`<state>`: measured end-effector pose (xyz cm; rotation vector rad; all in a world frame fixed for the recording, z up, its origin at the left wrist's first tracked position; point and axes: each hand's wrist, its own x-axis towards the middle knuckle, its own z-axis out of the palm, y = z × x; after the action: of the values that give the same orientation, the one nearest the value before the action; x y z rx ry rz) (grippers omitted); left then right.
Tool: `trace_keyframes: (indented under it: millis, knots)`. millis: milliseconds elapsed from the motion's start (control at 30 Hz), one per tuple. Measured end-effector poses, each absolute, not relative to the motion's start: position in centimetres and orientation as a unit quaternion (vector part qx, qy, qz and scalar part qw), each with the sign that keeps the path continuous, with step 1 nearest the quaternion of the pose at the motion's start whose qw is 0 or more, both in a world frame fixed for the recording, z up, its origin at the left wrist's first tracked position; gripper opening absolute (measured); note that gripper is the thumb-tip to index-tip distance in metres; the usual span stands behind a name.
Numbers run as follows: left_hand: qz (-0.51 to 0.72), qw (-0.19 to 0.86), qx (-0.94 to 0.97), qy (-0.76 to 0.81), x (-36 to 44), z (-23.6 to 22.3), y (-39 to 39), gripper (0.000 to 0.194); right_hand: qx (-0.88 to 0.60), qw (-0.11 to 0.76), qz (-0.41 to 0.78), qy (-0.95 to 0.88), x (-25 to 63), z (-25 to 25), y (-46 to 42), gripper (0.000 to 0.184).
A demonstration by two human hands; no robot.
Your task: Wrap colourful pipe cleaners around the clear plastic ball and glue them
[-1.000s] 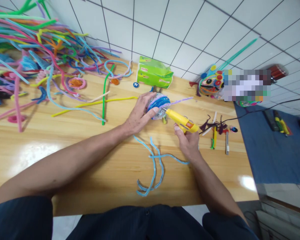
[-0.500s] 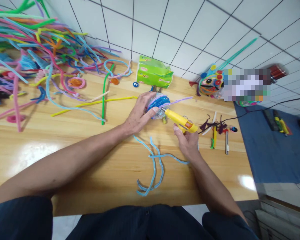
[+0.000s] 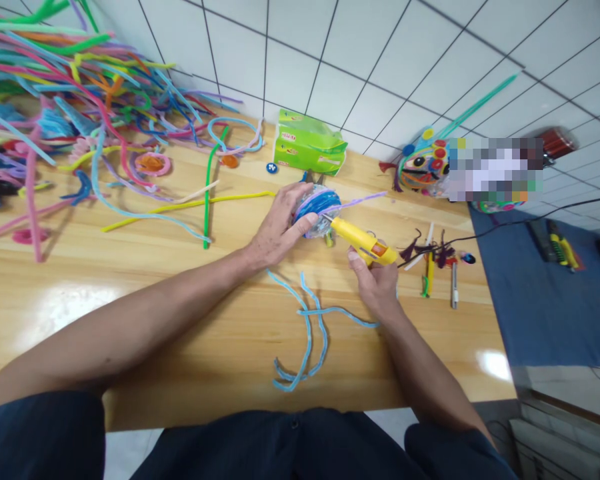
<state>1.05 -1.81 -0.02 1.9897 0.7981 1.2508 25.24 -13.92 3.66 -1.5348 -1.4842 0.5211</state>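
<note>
My left hand (image 3: 285, 223) is closed around a clear plastic piece wrapped with blue and purple pipe cleaners (image 3: 321, 202); its exact kind is partly hidden by my fingers. A purple pipe cleaner end (image 3: 365, 200) sticks out to the right from it. In my right hand (image 3: 377, 283) is a yellow hot glue gun (image 3: 363, 240), its nozzle at the right side of the wrapped piece. Whether the tip touches it I cannot tell. On the wood nearer my body lie several light blue pipe cleaners (image 3: 309, 333), some crossing each other.
A heap of coloured pipe cleaners (image 3: 80, 87) spreads over the back left. A green tissue pack (image 3: 309, 143) rests against the tiled wall. On the right are a decorated mask-like craft (image 3: 423, 167), a utility knife (image 3: 455, 287) and a black cord (image 3: 505, 225) running from the glue gun.
The glue gun has shifted very slightly to the right. Otherwise both hands and the wrapped piece look the same.
</note>
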Motion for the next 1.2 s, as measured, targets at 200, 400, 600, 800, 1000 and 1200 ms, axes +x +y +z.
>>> trace_keyframes:
  millis: [200,400,600,800,1000,1200]
  knots:
    - [0.475,0.322,0.759,0.306,1.0,0.1,-1.87,0.066,-0.619,0.469,0.212,-0.593,25.03,3.79,-13.83,0.025]
    - [0.473,0.321,0.76,0.309,1.02,0.04,-1.84,0.065,-0.618,0.456,0.215,-0.603,25.06,3.85,-13.97,0.027]
    - [0.479,0.32,0.758,0.306,1.05,-0.01,-1.83,0.065,-0.624,0.466,0.208,-0.592,25.12,3.41,-13.82,0.031]
    - [0.476,0.325,0.758,0.306,1.02,0.01,-1.83,0.066,-0.621,0.465,0.208,-0.596,25.1,3.44,-13.84,0.029]
    - [0.478,0.32,0.757,0.311,1.13,-0.1,-1.8,0.067,-0.622,0.456,0.205,-0.603,25.27,3.54,-13.87,0.031]
    - [0.473,0.323,0.759,0.311,1.11,-0.07,-1.79,0.069,-0.617,0.473,0.217,-0.59,25.28,2.97,-13.68,0.031]
